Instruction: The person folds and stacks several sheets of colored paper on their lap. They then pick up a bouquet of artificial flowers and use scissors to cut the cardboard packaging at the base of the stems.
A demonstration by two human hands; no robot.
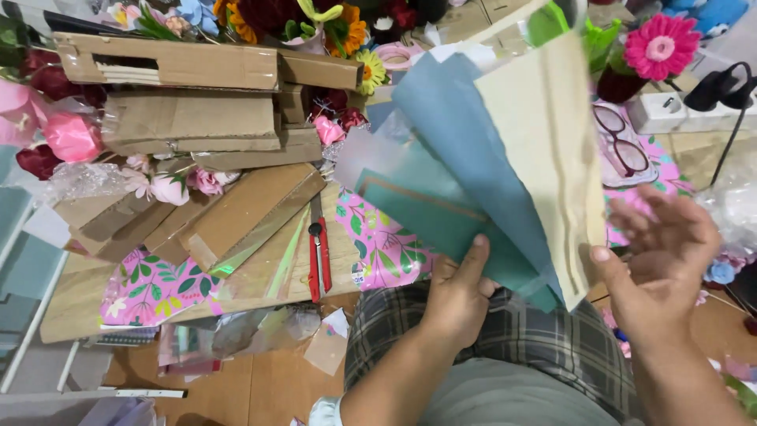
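**Lightly held wrapping sheets**

Now the left hand [457, 296] pinches the bottom of the fanned paper [481, 166], raised above the lap. The right hand [662, 260] hovers spread, gripping nothing. Sheets look thin, floppy, easily creased; the gathered base seems safest. Scissors [318, 256] lie on the floor.

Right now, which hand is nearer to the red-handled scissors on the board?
Left. The left hand grips the base of the wrapping-paper sheets, just right of the red-handled scissors. The right hand is open, farther right, beyond the sheets.
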